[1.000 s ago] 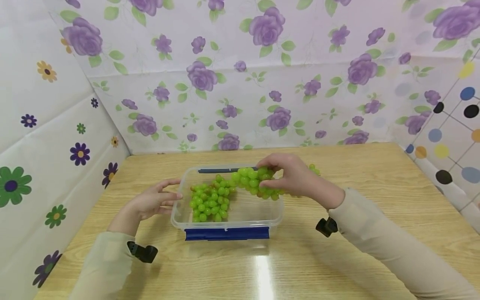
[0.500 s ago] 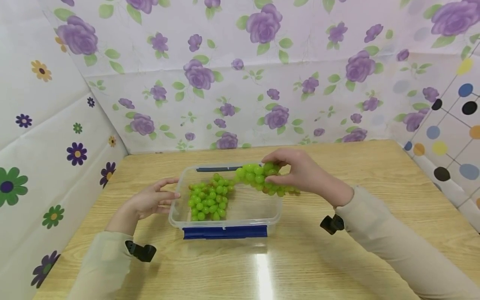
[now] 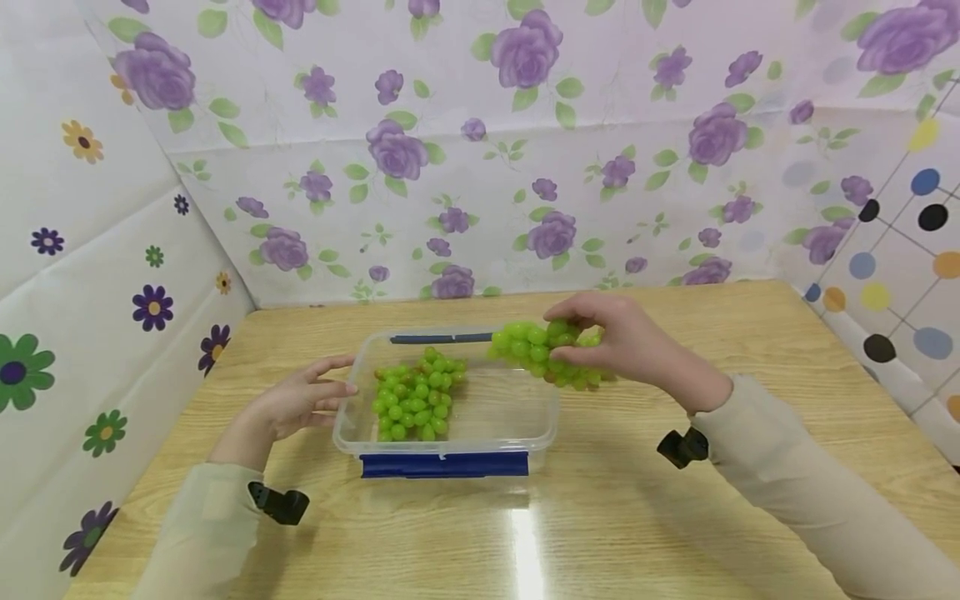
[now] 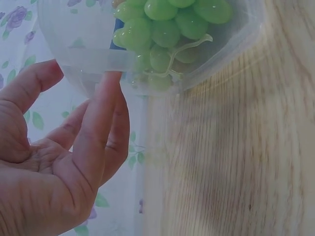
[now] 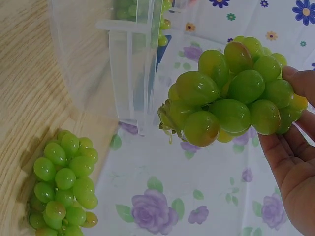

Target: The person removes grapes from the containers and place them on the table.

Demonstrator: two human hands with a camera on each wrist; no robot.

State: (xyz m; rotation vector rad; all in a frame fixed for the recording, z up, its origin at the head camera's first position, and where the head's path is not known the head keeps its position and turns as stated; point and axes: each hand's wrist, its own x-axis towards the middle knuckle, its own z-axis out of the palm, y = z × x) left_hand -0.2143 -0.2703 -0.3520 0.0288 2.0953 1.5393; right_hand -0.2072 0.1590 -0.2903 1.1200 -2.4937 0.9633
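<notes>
A bunch of green grapes (image 3: 525, 344) is pinched between the thumb and fingers of my right hand (image 3: 626, 337), lifted over the right rim of a clear plastic box (image 3: 480, 444). Inside the box, on its left side, lies another bunch (image 3: 416, 402). My left hand (image 3: 303, 402) touches the box's left end with extended fingertips; in the left wrist view one fingertip (image 4: 112, 78) meets the rim. The right wrist view shows a further bunch (image 5: 64, 184) on the table outside the box, mostly hidden behind the right hand in the head view.
A blue latch flap (image 3: 445, 465) hangs on the box's front side, and another blue latch (image 3: 442, 338) is at the back. The wooden table (image 3: 615, 533) meets a flower-printed sheet (image 3: 480, 217) behind, with patterned sheets at both sides.
My right hand has moved right with the held grapes, from above the box's inside to its right rim. The left hand stays at the box's left end.
</notes>
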